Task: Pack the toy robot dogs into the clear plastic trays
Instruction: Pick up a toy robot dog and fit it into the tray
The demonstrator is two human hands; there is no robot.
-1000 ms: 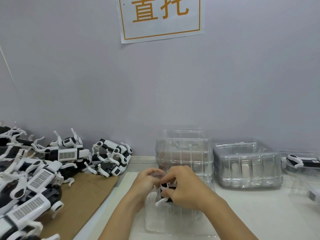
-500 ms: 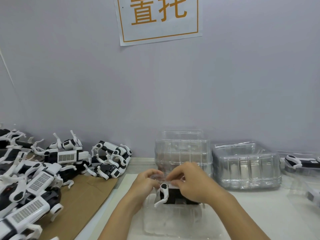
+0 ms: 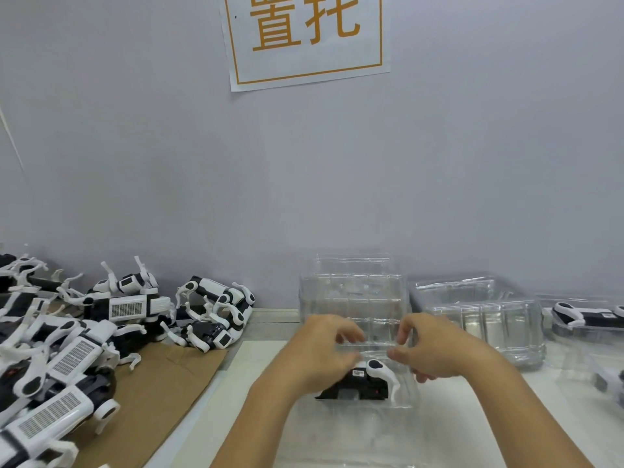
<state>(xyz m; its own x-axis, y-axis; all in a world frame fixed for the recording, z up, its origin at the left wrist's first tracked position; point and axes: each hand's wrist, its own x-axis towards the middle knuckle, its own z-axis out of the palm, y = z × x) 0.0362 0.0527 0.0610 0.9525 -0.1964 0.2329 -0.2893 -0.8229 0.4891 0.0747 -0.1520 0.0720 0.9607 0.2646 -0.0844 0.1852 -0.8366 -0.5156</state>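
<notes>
So a black-and-white toy robot dog point(image 3: 363, 383) is seen lying on its side in a clear plastic tray point(image 3: 401, 405) near the front middle of the white table point(image 3: 472, 430). It's tucked under and between both hands. The left hand point(image 3: 317, 359) is held over the dog's black body on the left, fingers loosely curled, and it can't really be told whether the dog is actually gripped underneath since the palm hides that part. The right hand point(image 3: 435, 352) is hovered just right of the dog's white leg, fingers bent and spread a bit, thumb and forefinger close together; whether anything clear is pinched there can't be told.

A tall stack of empty clear trays point(image 3: 351, 298) is parked right behind the hands toward the back edge, and a lower stack point(image 3: 479, 319) is set beside it to the right. At the far right edge another tray with a packed dog point(image 3: 580, 317) is visible.

A big heap of unpacked robot dogs point(image 3: 67, 342) is piled along the left side, partly on a sheet of brown cardboard point(image 3: 162, 390). A paper sign point(image 3: 304, 35) with orange characters is stuck on the wall above.
</notes>
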